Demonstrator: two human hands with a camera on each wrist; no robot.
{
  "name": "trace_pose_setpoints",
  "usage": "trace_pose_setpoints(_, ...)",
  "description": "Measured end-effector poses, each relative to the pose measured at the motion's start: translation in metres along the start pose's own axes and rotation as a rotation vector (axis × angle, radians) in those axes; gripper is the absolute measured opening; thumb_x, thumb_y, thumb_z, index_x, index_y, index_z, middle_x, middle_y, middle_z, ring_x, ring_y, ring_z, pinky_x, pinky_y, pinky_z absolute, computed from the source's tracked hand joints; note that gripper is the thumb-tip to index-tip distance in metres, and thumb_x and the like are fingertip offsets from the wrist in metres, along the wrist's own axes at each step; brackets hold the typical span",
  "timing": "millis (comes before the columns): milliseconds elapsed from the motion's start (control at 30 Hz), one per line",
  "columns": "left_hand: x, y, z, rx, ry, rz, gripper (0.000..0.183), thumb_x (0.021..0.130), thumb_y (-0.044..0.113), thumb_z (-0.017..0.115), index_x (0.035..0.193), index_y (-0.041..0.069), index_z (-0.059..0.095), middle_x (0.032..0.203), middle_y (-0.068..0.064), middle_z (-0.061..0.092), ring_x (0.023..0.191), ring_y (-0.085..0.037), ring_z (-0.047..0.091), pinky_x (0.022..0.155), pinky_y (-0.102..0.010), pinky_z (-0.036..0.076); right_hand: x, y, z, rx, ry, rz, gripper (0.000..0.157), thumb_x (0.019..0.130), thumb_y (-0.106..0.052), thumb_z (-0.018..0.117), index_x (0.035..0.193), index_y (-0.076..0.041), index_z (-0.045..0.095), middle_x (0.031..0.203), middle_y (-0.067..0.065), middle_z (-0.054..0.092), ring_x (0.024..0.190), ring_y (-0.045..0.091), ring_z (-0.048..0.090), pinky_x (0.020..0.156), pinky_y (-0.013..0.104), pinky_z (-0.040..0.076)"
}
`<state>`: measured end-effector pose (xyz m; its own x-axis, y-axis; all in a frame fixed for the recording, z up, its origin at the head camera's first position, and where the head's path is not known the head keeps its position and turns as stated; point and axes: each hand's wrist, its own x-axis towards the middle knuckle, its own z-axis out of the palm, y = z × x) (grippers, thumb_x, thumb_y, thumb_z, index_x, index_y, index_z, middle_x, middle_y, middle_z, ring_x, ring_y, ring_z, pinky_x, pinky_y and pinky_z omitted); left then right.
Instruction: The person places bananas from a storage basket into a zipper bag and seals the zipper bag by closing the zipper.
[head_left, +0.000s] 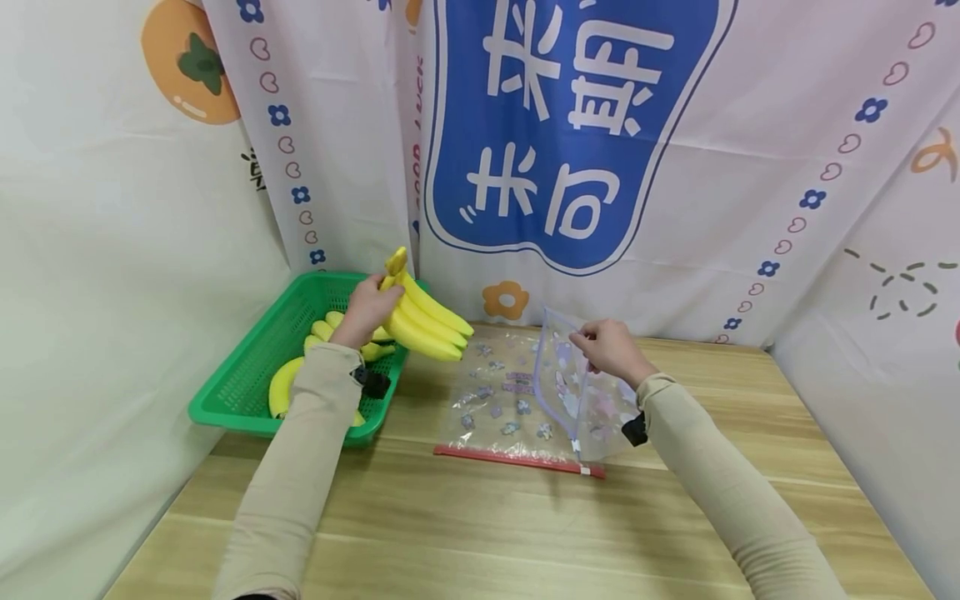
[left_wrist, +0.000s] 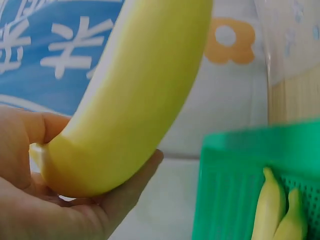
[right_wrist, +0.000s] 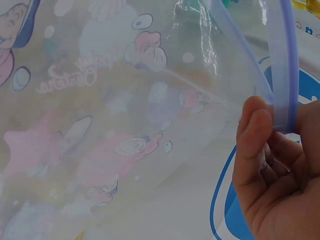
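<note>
My left hand [head_left: 372, 310] grips a bunch of yellow bananas [head_left: 423, 321] near its stem end, raised over the right rim of the green basket [head_left: 217, 408]. In the left wrist view one banana [left_wrist: 135, 95] fills the middle, with fingers curled under its lower end. My right hand [head_left: 611, 348] pinches the purple-edged mouth of a clear printed zip bag [head_left: 562, 383], which stands partly open. Close up in the right wrist view, the thumb and fingers hold the purple strip [right_wrist: 285, 65]. Beside it, a second clear bag [head_left: 487, 400] with a red slider strip [head_left: 517, 462] lies flat.
More bananas [head_left: 283, 385] lie inside the basket at the left of the wooden table [head_left: 450, 533]. A printed white cloth [head_left: 360, 150] hangs behind the table, and white cloth also stands at both sides.
</note>
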<state>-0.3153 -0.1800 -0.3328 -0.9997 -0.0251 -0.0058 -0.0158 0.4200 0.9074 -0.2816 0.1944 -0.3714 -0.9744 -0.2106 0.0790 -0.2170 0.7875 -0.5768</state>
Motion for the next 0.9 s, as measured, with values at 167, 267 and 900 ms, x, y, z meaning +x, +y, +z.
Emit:
trace_pose_setpoints(167,-0.006,0.008,0.022,0.027,-0.02,-0.001,0.047,0.09,0.025,0.042,0.133,0.008,0.034,0.111,-0.014,0.049,0.086,-0.024,0.052,0.07,-0.033,0.045,0.0,-0.001,0.0,0.004,0.011,0.001,0.029,0.089,-0.028,0.049,0.08,-0.005,0.064,0.055,0.005,0.055,0.045,0.016,0.055,0.048,0.029,0.046)
trace_pose_setpoints(267,-0.01,0.011,0.035,0.043,-0.03,0.002,0.046,0.09,0.024,0.042,0.132,0.009,0.035,0.108,-0.014,0.05,0.083,-0.023,0.053,0.068,-0.032,0.045,0.0,-0.002,0.001,0.002,0.016,0.0,0.029,0.089,-0.028,0.049,0.073,-0.007,0.062,0.054,0.004,0.055,0.045,0.016,0.055,0.049,0.029,0.046)
trace_pose_setpoints(900,-0.035,0.017,0.12,0.002,-0.02,0.106,0.041,0.088,0.025,0.046,0.127,0.011,0.042,0.103,-0.012,0.055,0.078,-0.021,0.054,0.065,-0.031,0.045,0.002,-0.009,0.007,0.025,0.037,0.0,0.039,0.089,-0.028,0.049,0.061,-0.001,0.055,0.047,0.005,0.053,0.045,0.022,0.057,0.047,0.03,0.045)
